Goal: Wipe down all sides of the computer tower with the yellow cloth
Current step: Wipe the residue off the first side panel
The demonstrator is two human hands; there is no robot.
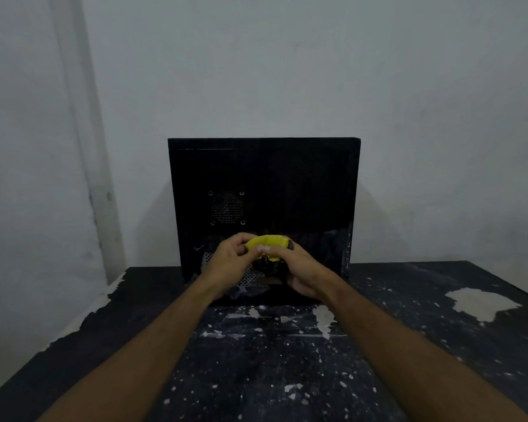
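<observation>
A black computer tower (287, 184) stands upright on the table against the wall, its broad side panel with a mesh vent facing me. In front of its lower part both hands hold a small bunched yellow cloth (267, 243). My left hand (230, 260) pinches the cloth's left end with curled fingers. My right hand (299, 269) grips the cloth's right side, with a dark part of the cloth hanging below between the hands. The hands hide part of the tower's lower vent.
The table (409, 345) is dark with chipped, flaking paint and pale patches, one large at the right (482, 303). A pale wall stands right behind the tower, with a corner and a vertical strip (83, 147) at the left. The table's left edge runs diagonally.
</observation>
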